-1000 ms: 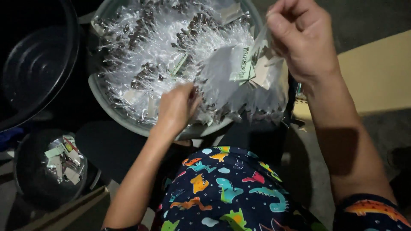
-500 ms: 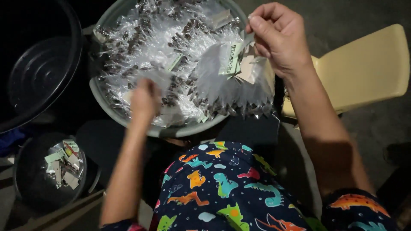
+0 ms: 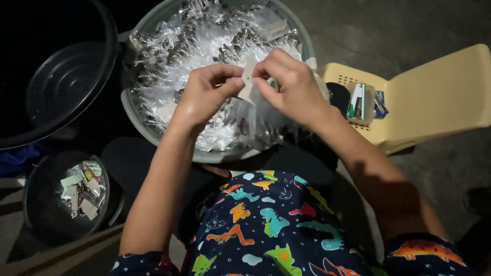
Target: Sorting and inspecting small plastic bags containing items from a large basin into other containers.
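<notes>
Dark concrete floor (image 3: pixel 409 30) surrounds a seated person in dinosaur-print clothing, lit from above. Directly ahead sits a wide grey round plastic basin (image 3: pixel 134 115) heaped with small clear plastic sachets (image 3: pixel 204 46) that glint silver. Above the basin's near rim, both hands meet around one small pale card-and-plastic packet (image 3: pixel 249 82). The left hand (image 3: pixel 204 94) pinches the packet's left edge between thumb and forefinger, the other fingers curled in. The right hand (image 3: pixel 291 87) grips the right edge the same way, fingers closed tight. The packet lies between the two sets of fingertips, its long axis roughly upright and slightly tilted, with a clear bag hanging below it; both hands are equally near. It looks thin, flat and off-white. At the far left stands a large black plastic tub (image 3: pixel 61 87); near the lower left, a smaller black bucket (image 3: pixel 41 209) holds paper scraps (image 3: pixel 82 189). To the right, a pale yellow plastic chair (image 3: pixel 440 97) carries a stapler-like tool (image 3: pixel 358 102), hard to make out.
</notes>
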